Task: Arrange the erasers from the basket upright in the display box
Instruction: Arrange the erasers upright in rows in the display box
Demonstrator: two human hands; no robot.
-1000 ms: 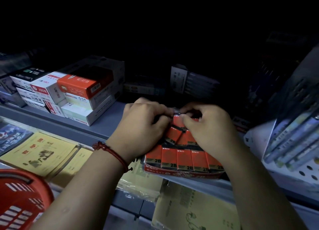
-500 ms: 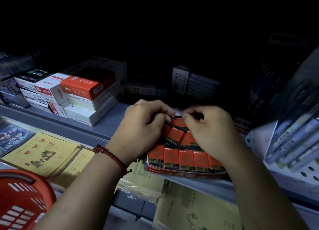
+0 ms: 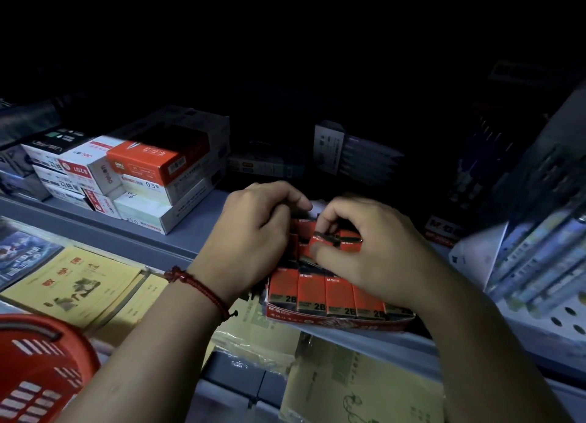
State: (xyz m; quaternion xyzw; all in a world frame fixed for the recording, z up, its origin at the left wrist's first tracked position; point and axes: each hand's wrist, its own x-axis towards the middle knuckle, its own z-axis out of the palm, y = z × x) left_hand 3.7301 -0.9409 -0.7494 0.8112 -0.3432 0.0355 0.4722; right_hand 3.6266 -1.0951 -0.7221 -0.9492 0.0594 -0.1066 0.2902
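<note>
Judging the sleeved eraser (image 3: pixel 318 238) light, stiff and slick, I see the right hand (image 3: pixel 374 257) pinching it over the back row of the display box (image 3: pixel 333 323); the left hand (image 3: pixel 253 232) curls beside it, its fingers' hold I cannot tell; I would grip the flat faces.

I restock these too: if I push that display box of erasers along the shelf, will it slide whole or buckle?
Probably slides whole: the display box looks like thin card, but the packed front row of erasers should brace its low wall. Likely light, so it may skid. It sits near the shelf edge, so it could tip off.
</note>
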